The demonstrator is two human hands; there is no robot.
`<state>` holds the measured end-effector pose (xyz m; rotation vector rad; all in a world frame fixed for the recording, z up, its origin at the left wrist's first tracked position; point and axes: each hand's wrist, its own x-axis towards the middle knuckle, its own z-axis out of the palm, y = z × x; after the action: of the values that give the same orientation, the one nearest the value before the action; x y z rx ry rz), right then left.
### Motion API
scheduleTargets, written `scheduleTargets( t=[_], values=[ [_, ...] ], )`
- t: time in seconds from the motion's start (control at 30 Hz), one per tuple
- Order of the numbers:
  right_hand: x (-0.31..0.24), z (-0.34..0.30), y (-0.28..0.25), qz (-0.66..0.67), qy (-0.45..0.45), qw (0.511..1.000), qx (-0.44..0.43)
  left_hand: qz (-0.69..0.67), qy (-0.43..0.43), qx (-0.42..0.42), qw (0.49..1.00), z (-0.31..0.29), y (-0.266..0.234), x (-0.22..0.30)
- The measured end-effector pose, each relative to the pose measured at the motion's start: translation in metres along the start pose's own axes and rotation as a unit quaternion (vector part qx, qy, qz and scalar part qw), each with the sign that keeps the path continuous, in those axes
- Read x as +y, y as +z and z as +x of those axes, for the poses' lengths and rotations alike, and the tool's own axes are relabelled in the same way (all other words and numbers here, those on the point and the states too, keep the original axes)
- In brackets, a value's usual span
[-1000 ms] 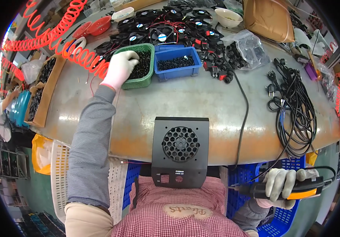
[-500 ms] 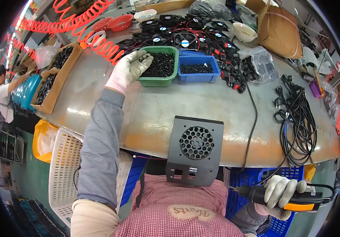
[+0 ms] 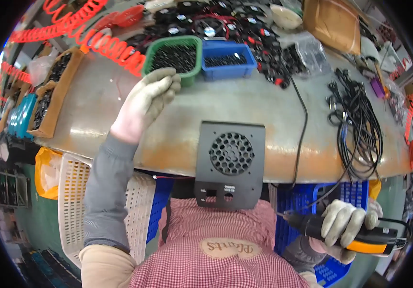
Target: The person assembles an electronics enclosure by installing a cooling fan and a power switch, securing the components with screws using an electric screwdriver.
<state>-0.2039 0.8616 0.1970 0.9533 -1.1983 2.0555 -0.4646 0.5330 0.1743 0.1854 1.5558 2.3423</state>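
My gloved left hand [image 3: 152, 96] is in front of the green bin [image 3: 197, 72], which holds many small black parts. Its fingers are curled together, and whatever they hold is hidden. In my gloved right hand [image 3: 343, 225], low on the right, is a black and orange electric screwdriver [image 3: 314, 226], its bit pointing left. Between my hands, a black metal panel [image 3: 204, 158] with a round honeycomb vent stands tilted at the table's front edge, against my apron. Cutouts show in its lower part. A blue bin [image 3: 228, 72] of small dark parts sits right of the green one.
Black fans [image 3: 209, 31] with wires cover the back of the metal table [image 3: 283, 139]. Coiled black power cords [image 3: 360, 129] lie at right. Red coiled hoses [image 3: 115, 50] hang at left. A white basket [image 3: 72, 192] and a blue crate [image 3: 290, 225] stand below the edge.
My left hand has drawn back from inside the green bin's edge toward me, its fingers closing. The whole view has shifted a little. The screwdriver stays in my right hand.
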Motion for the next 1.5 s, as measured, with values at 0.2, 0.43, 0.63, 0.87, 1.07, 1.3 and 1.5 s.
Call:
scheduleTargets(
  t=[0.2, 0.43, 0.63, 0.87, 1.07, 1.3, 1.5],
  values=[
    [0.009, 0.007, 0.013, -0.124, 0.121, 0.983, 0.054, -0.103, -0.284, -0.074, 0.95, -0.131, 0.054, -0.046],
    [0.029, 0.032, 0.062, -0.035, -0.075, 0.982, 0.169, -0.26, -0.316, -0.069, 0.91, -0.155, 0.102, -0.078],
    [0.032, 0.022, 0.065, 0.001, -0.118, 0.976, 0.182, -0.343, -0.348, -0.107, 0.866, -0.163, 0.101, -0.094],
    [0.034, 0.018, 0.062, 0.025, -0.103, 0.98, 0.17, -0.344, -0.355, -0.108, 0.862, -0.163, 0.107, -0.097],
    [0.024, 0.012, 0.058, 0.054, -0.026, 0.991, 0.12, -0.177, -0.203, -0.084, 0.959, -0.169, 0.107, -0.094],
    [0.029, 0.032, 0.059, 0.062, -0.095, 0.964, 0.241, -0.131, -0.142, -0.139, 0.971, -0.171, 0.085, -0.077],
    [0.023, 0.035, 0.028, -0.003, -0.101, 0.965, 0.24, 0.149, -0.249, 0.075, 0.954, -0.193, 0.009, -0.087]
  ],
)
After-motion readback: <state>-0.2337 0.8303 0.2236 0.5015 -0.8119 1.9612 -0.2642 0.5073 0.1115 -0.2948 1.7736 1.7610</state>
